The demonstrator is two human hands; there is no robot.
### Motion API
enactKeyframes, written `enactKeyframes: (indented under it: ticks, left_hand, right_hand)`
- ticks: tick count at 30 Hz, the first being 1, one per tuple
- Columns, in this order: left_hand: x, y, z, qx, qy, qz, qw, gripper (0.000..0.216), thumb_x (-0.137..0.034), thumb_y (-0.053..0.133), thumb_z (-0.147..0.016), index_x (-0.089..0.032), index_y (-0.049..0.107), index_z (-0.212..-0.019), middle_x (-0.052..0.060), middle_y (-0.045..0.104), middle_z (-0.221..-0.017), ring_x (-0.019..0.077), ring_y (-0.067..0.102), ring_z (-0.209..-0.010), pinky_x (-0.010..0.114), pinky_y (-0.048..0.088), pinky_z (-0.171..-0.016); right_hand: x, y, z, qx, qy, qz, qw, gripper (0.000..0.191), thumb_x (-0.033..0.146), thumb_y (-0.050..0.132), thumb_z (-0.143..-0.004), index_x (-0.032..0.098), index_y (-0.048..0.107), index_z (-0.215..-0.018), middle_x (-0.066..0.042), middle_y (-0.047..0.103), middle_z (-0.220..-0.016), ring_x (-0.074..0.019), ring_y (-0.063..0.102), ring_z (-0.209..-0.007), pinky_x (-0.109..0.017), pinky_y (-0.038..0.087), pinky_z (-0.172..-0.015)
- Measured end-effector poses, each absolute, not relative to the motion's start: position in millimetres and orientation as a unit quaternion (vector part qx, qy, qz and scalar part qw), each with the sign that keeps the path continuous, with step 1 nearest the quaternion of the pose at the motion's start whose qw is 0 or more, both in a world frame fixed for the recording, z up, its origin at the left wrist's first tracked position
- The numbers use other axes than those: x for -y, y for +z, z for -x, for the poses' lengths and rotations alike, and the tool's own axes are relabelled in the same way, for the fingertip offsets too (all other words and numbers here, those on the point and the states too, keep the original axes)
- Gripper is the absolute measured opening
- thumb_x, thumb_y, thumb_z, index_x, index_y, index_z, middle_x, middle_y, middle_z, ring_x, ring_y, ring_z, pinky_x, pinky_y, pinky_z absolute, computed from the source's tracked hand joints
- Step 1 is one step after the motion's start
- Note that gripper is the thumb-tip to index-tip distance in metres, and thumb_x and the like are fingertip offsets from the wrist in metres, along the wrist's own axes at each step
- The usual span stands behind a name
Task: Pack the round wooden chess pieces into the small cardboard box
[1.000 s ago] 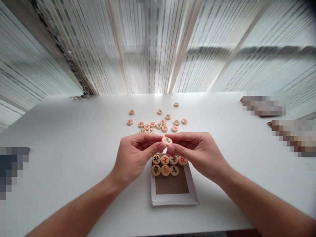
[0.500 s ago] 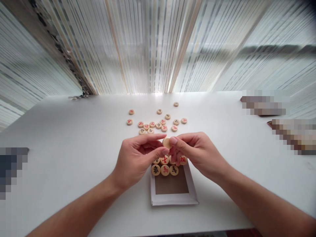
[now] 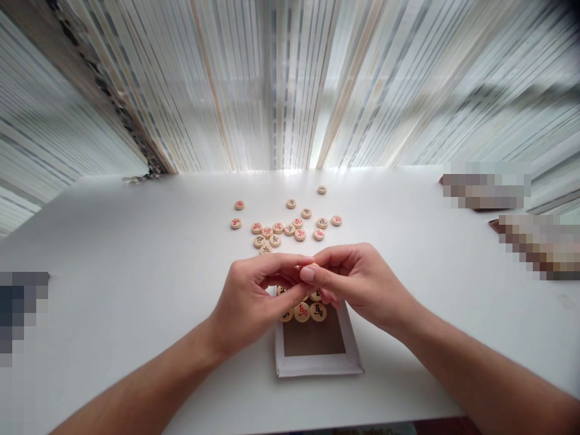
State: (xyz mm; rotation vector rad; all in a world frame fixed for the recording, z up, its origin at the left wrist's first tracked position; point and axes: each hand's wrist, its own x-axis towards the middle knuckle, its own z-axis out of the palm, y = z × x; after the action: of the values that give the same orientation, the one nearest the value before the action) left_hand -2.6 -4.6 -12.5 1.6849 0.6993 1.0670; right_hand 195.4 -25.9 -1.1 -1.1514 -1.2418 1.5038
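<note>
My left hand and my right hand meet above a shallow white box with a brown bottom. Between their fingertips is one round wooden xiangqi piece, mostly covered by the fingers. Both hands are closed in a pinch around it. In the box's far half lie rows of pieces, among them a red-marked piece and a black-marked piece. My fingers hide part of the rows.
Several loose xiangqi pieces with red or black characters, such as a red one, lie scattered on the white table beyond my hands. A striped curtain hangs behind. Blurred-out objects lie at the left and right sides.
My left fingers have closed in on the piece that my right hand was holding, and the piece is now more covered. The hands have come closer together.
</note>
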Motion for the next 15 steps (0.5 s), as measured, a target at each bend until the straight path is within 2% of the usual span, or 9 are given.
enactKeyframes:
  ticks: [4,9,15]
  left_hand:
    - [3.4,-10.8,2.9,-0.289,0.436,-0.684,0.508,0.025,-0.013,0.085,-0.088,-0.02,0.086,-0.112,0.006,0.086,-0.089,0.0196,0.084,-0.078,0.026,0.072,-0.074]
    - [2.2,-9.3,3.5,-0.304,0.443,-0.635,0.556,0.028,-0.012,0.089,-0.084,-0.018,0.086,-0.111,0.006,0.087,-0.089,0.0192,0.084,-0.078,0.025,0.072,-0.076]
    - [3.3,-10.1,3.6,-0.294,0.442,-0.616,0.582,0.026,-0.015,0.089,-0.086,-0.02,0.087,-0.111,0.006,0.088,-0.09,0.021,0.085,-0.077,0.029,0.073,-0.076]
  right_hand:
    - [25.7,-0.3,-194.6,0.505,0.609,0.441,0.425,0.044,0.053,0.09,-0.082,0.017,0.074,-0.063,0.001,0.058,-0.054,-0.0107,0.051,-0.051,-0.024,0.043,-0.048]
    - [25.3,-3.5,-195.7,0.479,0.641,0.42,0.428,0.04,0.051,0.081,-0.092,0.016,0.079,-0.073,-0.002,0.066,-0.06,-0.0114,0.055,-0.053,-0.024,0.046,-0.051]
    - [26.0,-2.6,-194.8,0.49,0.636,0.419,0.423,0.03,0.045,0.088,-0.087,0.016,0.084,-0.081,0.001,0.062,-0.061,-0.0104,0.053,-0.056,-0.023,0.046,-0.053]
